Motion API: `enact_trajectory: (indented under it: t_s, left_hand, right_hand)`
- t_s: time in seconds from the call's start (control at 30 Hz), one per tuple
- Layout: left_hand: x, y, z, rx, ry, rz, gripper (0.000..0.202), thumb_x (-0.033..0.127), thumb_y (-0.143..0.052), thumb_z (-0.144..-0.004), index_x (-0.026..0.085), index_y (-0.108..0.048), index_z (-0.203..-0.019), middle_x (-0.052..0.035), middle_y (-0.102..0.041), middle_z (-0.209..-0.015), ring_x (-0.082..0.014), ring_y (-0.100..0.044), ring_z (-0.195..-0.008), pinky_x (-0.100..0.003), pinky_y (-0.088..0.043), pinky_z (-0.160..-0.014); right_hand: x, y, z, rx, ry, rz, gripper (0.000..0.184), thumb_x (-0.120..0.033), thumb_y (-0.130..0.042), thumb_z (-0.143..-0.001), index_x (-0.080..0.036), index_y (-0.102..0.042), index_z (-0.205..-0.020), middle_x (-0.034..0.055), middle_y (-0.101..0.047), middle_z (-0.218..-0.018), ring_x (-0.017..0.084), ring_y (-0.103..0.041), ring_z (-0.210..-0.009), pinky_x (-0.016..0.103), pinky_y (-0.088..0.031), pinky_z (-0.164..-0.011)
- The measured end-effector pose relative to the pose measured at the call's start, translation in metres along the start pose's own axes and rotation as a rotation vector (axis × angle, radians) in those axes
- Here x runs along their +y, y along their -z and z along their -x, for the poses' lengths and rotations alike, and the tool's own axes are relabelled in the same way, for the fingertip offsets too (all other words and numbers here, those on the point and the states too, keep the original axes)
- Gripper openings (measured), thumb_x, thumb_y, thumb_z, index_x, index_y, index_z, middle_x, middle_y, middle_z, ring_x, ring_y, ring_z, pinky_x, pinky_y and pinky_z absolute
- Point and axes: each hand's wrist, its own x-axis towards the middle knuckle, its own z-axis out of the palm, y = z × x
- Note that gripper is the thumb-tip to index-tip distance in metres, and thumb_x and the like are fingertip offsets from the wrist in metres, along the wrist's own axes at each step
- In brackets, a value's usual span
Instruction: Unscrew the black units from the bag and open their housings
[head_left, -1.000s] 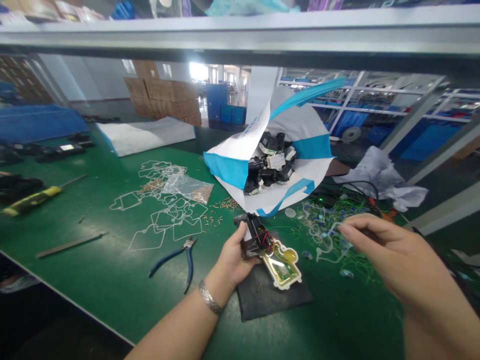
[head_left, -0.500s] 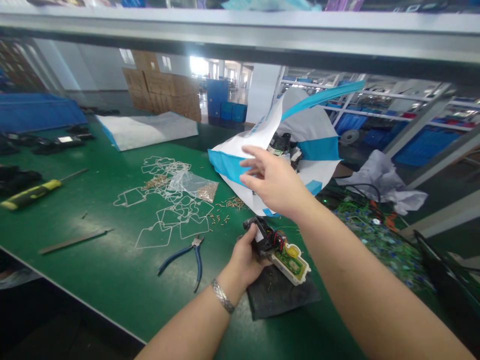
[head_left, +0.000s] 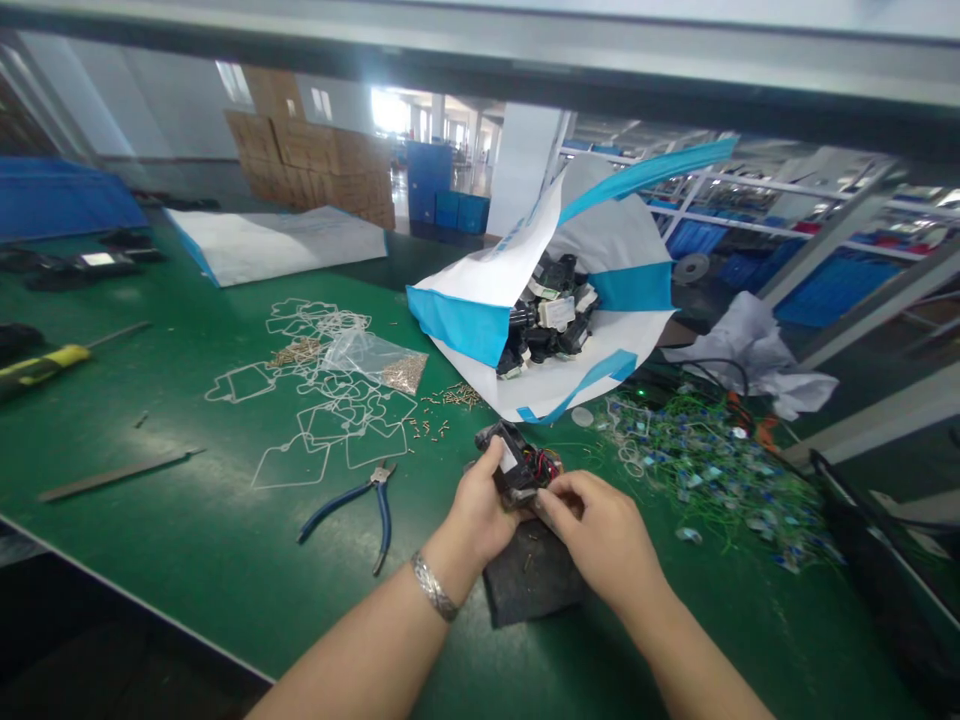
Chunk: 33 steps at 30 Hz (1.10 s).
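My left hand (head_left: 478, 505) grips a small black electrical unit (head_left: 512, 458) with red wires, held just above a dark pad (head_left: 525, 588) on the green table (head_left: 187, 530). My right hand (head_left: 598, 535) is closed over the unit's right end and covers its circuit board part. A bracelet sits on my left wrist. Behind the hands, a white and blue bag (head_left: 480, 310) lies open, with several similar black units (head_left: 550, 315) inside.
Blue-handled pliers (head_left: 360, 500) lie left of my hands. Thin white gasket outlines (head_left: 315, 420) and a clear bag of small brass parts (head_left: 382, 362) lie further back. A tangle of green wires (head_left: 705, 470) spreads to the right. A yellow screwdriver (head_left: 41, 365) lies far left.
My right hand came down from in front of the bag and closed on the unit held by my left hand. The circuit board part is now hidden under it.
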Motion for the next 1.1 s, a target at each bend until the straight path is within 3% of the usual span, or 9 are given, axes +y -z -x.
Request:
enact_trajectory:
  t_s: [0.17,0.3,0.4,0.57,0.8,0.87,0.97,1.1]
  left_hand:
    - [-0.005,0.003,-0.001,-0.029,-0.090,-0.026,0.025,0.034,-0.049,-0.083,0.012,-0.058,-0.088,-0.0098,-0.064,-0.082,-0.0201,-0.061,-0.067,-0.031,-0.048,-0.059]
    - [-0.009,0.007,-0.001,-0.097,-0.177,-0.044,0.022,0.024,-0.063,-0.072,0.016,-0.056,-0.092,-0.0061,-0.064,-0.082,-0.0200,-0.060,-0.071,-0.033,-0.048,-0.064]
    - [-0.011,0.006,0.000,-0.111,-0.208,-0.061,0.028,0.023,-0.069,-0.067,0.017,-0.055,-0.091,-0.0047,-0.063,-0.081,-0.0194,-0.060,-0.072,-0.032,-0.047,-0.066]
    - [-0.010,0.005,0.002,-0.123,-0.234,-0.077,0.030,0.023,-0.069,-0.066,0.018,-0.054,-0.091,-0.0035,-0.063,-0.081,-0.0178,-0.059,-0.071,-0.030,-0.047,-0.066]
    - [0.002,0.009,-0.002,-0.053,-0.193,-0.047,0.024,0.025,-0.058,-0.076,0.019,-0.054,-0.099,-0.0047,-0.064,-0.087,-0.0186,-0.060,-0.075,-0.032,-0.048,-0.066]
    - [0.003,0.008,-0.002,-0.050,-0.179,-0.033,0.022,0.025,-0.057,-0.077,0.017,-0.055,-0.098,-0.0057,-0.064,-0.086,-0.0195,-0.060,-0.076,-0.033,-0.048,-0.069]
    - [0.003,0.006,-0.001,-0.051,-0.163,-0.014,0.016,0.024,-0.054,-0.078,0.014,-0.057,-0.091,-0.0071,-0.065,-0.082,-0.0197,-0.061,-0.075,-0.033,-0.047,-0.070]
    - [0.001,0.006,0.000,-0.037,-0.140,-0.018,0.015,0.023,-0.055,-0.077,0.014,-0.058,-0.089,-0.0059,-0.065,-0.080,-0.0181,-0.061,-0.070,-0.030,-0.047,-0.066]
  right_hand:
    - [0.005,-0.018,0.001,0.041,-0.254,-0.452,0.024,-0.039,-0.059,-0.065,-0.015,-0.060,-0.067,0.0029,-0.054,-0.062,0.014,-0.049,-0.056,0.025,-0.036,-0.056]
    - [0.008,-0.026,0.001,0.058,-0.341,-0.635,0.035,-0.047,-0.054,-0.066,-0.013,-0.054,-0.069,-0.0006,-0.044,-0.049,0.010,-0.038,-0.042,0.020,-0.029,-0.041]
    - [0.007,-0.028,0.002,0.072,-0.376,-0.709,0.033,-0.045,-0.055,-0.065,-0.013,-0.050,-0.067,-0.0022,-0.041,-0.047,0.008,-0.035,-0.041,0.019,-0.027,-0.040]
    - [0.002,-0.027,0.008,0.016,-0.373,-0.753,0.026,-0.039,-0.051,-0.070,-0.015,-0.042,-0.067,-0.0042,-0.041,-0.046,0.007,-0.035,-0.040,0.017,-0.029,-0.040]
    - [0.002,-0.008,0.033,-0.386,-0.331,-0.757,0.024,-0.037,-0.050,-0.071,-0.015,-0.042,-0.067,-0.0038,-0.045,-0.047,0.008,-0.040,-0.041,0.017,-0.032,-0.042]
    - [0.006,-0.001,0.038,-0.370,-0.296,-0.773,0.026,-0.039,-0.049,-0.074,-0.015,-0.041,-0.068,-0.0023,-0.048,-0.053,0.008,-0.044,-0.047,0.018,-0.037,-0.047]
    - [0.013,0.003,0.037,-0.248,-0.260,-0.733,0.027,-0.040,-0.049,-0.076,-0.015,-0.043,-0.072,-0.0003,-0.051,-0.060,0.010,-0.049,-0.053,0.021,-0.041,-0.053]
    - [0.012,-0.012,0.034,-0.120,-0.129,-0.399,0.018,-0.029,-0.051,-0.076,-0.015,-0.050,-0.088,0.0033,-0.055,-0.078,0.013,-0.052,-0.060,0.025,-0.044,-0.057]
